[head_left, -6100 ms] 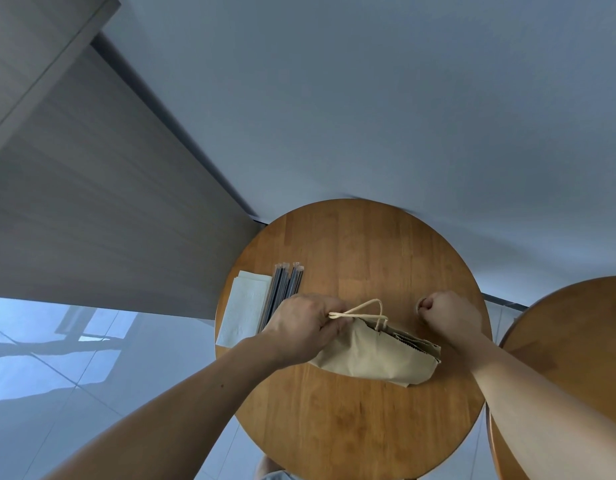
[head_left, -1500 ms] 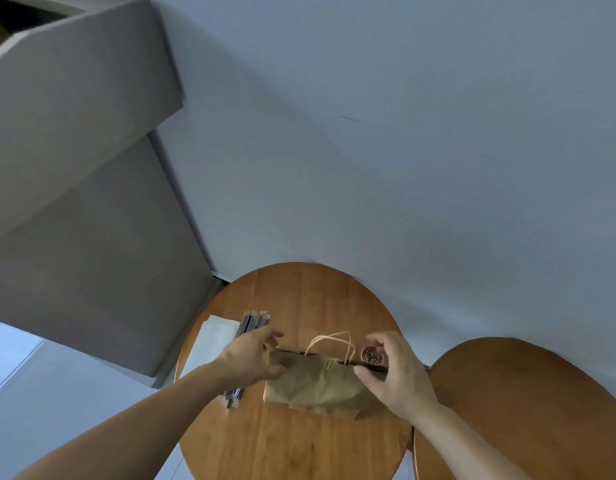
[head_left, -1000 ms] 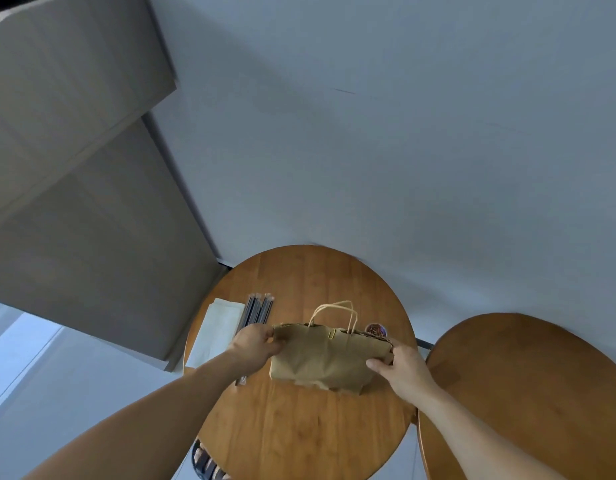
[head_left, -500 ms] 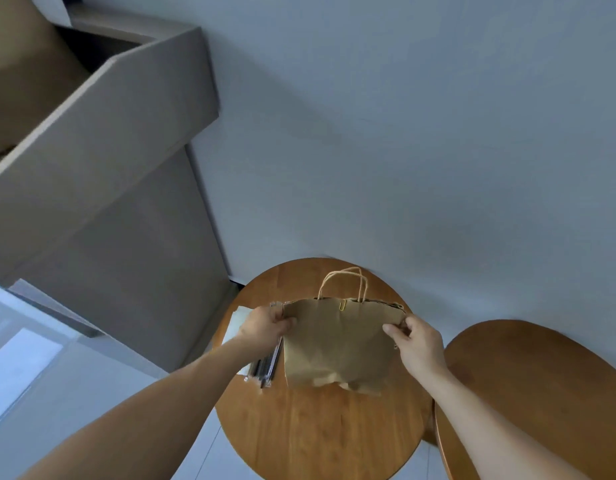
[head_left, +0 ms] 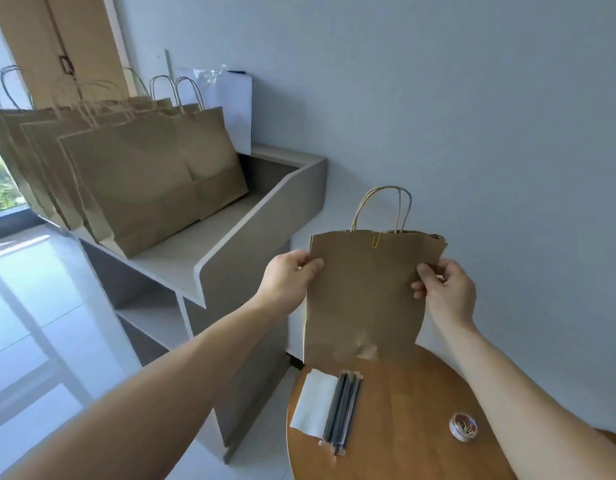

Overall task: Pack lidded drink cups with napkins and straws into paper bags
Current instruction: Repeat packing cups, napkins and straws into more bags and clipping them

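Note:
A brown paper bag point(head_left: 365, 292) with twine handles hangs upright in the air above the round wooden table point(head_left: 410, 441). A gold paper clip holds its top edge closed. My left hand point(head_left: 289, 275) pinches the bag's upper left edge and my right hand point(head_left: 445, 289) pinches its upper right edge. On the table below lie white napkins point(head_left: 313, 403) and a bundle of dark wrapped straws point(head_left: 344, 407). No cup is visible.
A small round tin of paper clips point(head_left: 463, 427) sits on the table's right part. To the left stands a grey shelf unit point(head_left: 227, 237) holding several upright brown paper bags point(head_left: 137, 174). A pale wall rises behind.
Both hands lifted the bag off the table and raised it upright. My view swung up and left, bringing the shelf with bags into sight.

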`<state>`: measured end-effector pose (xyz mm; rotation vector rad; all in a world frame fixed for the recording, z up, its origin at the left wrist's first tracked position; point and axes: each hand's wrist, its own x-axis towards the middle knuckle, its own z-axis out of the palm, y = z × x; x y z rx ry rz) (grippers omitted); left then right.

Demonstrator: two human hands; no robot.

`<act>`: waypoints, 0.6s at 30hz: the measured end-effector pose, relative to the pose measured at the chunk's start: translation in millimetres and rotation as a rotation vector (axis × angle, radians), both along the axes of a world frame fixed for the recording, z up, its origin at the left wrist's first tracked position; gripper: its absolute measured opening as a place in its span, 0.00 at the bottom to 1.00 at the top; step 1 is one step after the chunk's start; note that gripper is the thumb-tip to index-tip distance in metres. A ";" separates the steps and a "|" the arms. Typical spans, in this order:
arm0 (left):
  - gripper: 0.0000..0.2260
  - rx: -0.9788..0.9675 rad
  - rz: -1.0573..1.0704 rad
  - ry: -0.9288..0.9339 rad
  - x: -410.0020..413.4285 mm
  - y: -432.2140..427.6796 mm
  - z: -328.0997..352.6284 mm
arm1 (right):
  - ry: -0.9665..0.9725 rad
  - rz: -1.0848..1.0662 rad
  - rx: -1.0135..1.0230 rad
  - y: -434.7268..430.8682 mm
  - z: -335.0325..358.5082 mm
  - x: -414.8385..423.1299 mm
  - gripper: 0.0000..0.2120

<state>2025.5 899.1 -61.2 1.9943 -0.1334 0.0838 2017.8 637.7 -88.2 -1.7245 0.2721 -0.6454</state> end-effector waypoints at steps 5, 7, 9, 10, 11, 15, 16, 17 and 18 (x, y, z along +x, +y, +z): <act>0.07 -0.095 0.070 -0.213 0.3 40.5 81.0 | -0.161 0.050 0.057 48.0 85.1 20.1 0.04; 0.07 -0.113 0.115 -0.293 3.1 54.5 109.4 | -0.222 0.070 0.052 65.4 119.4 29.9 0.05; 0.09 -0.153 0.148 -0.357 6.7 68.4 134.7 | -0.283 0.100 0.053 82.9 151.0 41.7 0.05; 0.09 -0.161 0.168 -0.384 9.2 75.7 146.3 | -0.310 0.120 0.057 91.7 165.5 48.6 0.04; 0.08 -0.153 0.189 -0.408 12.7 83.5 157.5 | -0.335 0.144 0.062 100.3 179.2 56.2 0.04; 0.06 -0.109 0.283 -0.509 36.0 120.2 195.9 | -0.414 0.245 0.058 136.8 225.8 98.9 0.03; 0.06 -0.079 0.311 -0.529 42.9 129.7 203.4 | -0.424 0.274 0.054 146.1 234.9 112.4 0.03; 0.08 -0.041 0.345 -0.544 50.0 139.6 209.9 | -0.427 0.308 0.046 155.9 243.2 126.4 0.03; 0.10 -0.009 0.380 -0.557 57.0 148.6 215.6 | -0.427 0.346 0.039 165.8 250.2 140.6 0.03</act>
